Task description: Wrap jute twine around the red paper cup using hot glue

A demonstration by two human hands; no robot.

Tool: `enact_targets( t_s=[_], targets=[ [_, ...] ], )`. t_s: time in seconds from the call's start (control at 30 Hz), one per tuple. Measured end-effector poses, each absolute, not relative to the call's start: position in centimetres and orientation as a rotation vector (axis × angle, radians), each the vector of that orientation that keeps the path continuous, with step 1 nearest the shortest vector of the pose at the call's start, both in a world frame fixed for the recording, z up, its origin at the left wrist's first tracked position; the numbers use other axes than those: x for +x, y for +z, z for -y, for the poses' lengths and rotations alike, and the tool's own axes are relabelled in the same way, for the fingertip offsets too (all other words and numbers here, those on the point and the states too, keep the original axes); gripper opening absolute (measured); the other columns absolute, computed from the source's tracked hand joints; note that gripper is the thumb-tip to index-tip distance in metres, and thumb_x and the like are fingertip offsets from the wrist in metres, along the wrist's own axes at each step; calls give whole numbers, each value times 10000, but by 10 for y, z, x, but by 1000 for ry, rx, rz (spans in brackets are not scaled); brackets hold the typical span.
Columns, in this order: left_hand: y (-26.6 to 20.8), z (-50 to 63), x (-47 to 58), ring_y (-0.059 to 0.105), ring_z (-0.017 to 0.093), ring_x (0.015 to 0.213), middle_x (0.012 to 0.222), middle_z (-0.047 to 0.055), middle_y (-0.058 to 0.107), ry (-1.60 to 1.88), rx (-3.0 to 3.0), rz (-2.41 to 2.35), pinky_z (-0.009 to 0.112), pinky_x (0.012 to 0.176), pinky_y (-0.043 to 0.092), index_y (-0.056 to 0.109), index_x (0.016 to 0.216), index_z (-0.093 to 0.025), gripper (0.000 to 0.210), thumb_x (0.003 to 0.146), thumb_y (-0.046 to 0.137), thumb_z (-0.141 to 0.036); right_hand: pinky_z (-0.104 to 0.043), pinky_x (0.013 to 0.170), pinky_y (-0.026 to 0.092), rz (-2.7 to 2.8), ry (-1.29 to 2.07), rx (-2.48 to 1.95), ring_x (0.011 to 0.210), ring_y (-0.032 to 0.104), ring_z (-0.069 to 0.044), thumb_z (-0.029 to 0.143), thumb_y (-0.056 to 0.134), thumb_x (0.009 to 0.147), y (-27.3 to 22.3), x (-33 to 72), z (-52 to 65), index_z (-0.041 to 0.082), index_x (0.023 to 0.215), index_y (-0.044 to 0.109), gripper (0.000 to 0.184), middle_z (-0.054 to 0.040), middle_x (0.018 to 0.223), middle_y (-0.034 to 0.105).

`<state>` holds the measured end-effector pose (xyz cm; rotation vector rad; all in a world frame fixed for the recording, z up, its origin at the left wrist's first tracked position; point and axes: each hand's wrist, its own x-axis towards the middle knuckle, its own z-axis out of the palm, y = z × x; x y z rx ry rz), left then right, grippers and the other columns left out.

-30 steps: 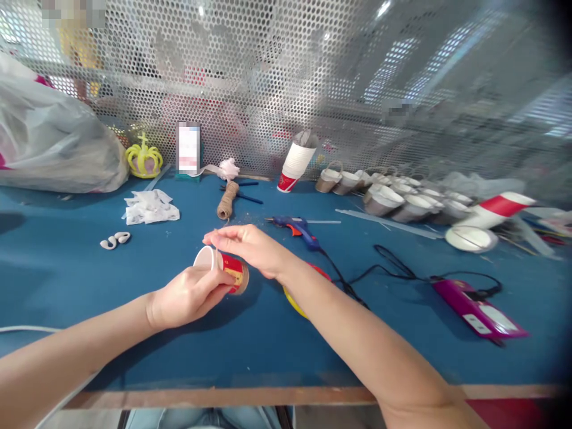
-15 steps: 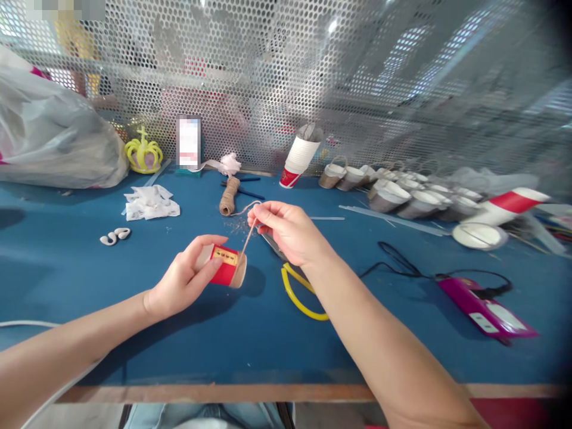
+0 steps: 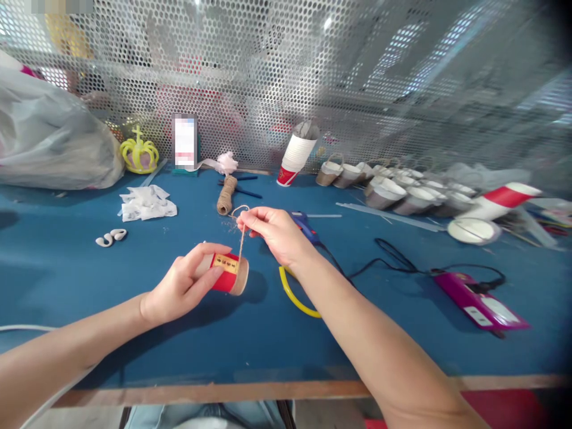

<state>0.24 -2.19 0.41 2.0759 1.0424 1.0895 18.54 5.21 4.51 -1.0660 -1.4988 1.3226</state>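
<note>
My left hand (image 3: 181, 280) is closed around a red and white paper cup (image 3: 226, 280), which lies tilted on its side above the table. Brown twine is wrapped around the cup's right end. Between thumb and fingertips, my right hand (image 3: 268, 229) pinches the twine (image 3: 242, 247), which runs taut down to the cup. The twine also leads back to a wound bundle of twine (image 3: 227, 195) behind. Under my right forearm are the yellow handles (image 3: 295, 298) of a pair of scissors, partly hidden. A blue glue gun (image 3: 306, 226) shows just beyond my right wrist.
Stacked paper cups (image 3: 297, 156) stand at the back. Several small twine-handled cups (image 3: 384, 193) crowd the back right. A purple power strip (image 3: 480, 301) with black cables lies right. Left are crumpled white material (image 3: 147, 202), white earbuds (image 3: 111, 237), a yellow crown (image 3: 139, 154) and a plastic bag (image 3: 53, 131).
My right hand has moved left and slightly down with the twine, bringing the strand more upright. The blue glue gun now shows beyond the wrist. The cup has turned slightly in my left hand.
</note>
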Motion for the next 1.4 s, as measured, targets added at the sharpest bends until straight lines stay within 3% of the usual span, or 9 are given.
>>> enact_targets(
  t_s=[0.23,0.63,0.93,1.13,1.27,1.4],
  targets=[
    [6,24,2,586,110,713,885,28,632,1188,2161,-992,181,592,454,470,1102,-201,247,858,439,-171,-235,573,364,1519,1357,-1162,603,523,-91,303,605,716,37,180,-51,145,641,608,175,-8,651,610],
    [4,27,0,504,62,489,735,2,647,1293,2225,-972,157,498,426,477,1093,-203,266,839,459,-126,-241,586,372,1596,1408,-1194,616,523,-100,337,596,715,31,177,-46,136,644,600,213,-18,655,605],
    [4,28,-1,551,63,539,799,12,663,1369,2250,-949,155,541,446,490,1078,-193,262,832,459,-108,-227,555,382,1691,1423,-1272,587,513,-104,365,619,695,19,174,-44,155,683,626,211,-8,641,612],
    [7,26,3,604,123,801,948,47,643,1420,1981,-1037,207,716,477,522,1035,-188,198,849,458,-170,-227,520,396,1695,1364,-1318,558,518,-107,414,589,720,19,174,-49,158,699,607,258,-8,613,591],
    [9,20,6,587,108,707,926,40,636,1429,1681,-1141,195,628,491,522,1034,-184,207,855,464,-271,-235,534,403,1671,1157,-1346,611,530,-117,480,561,736,36,182,-50,170,725,550,310,-21,677,586],
    [8,14,7,585,112,679,875,36,643,1401,1548,-1153,209,621,494,516,1030,-167,247,850,465,-329,-250,554,421,1814,1344,-1217,617,544,-121,539,492,763,54,185,-32,169,667,529,385,-24,651,579]
  ],
)
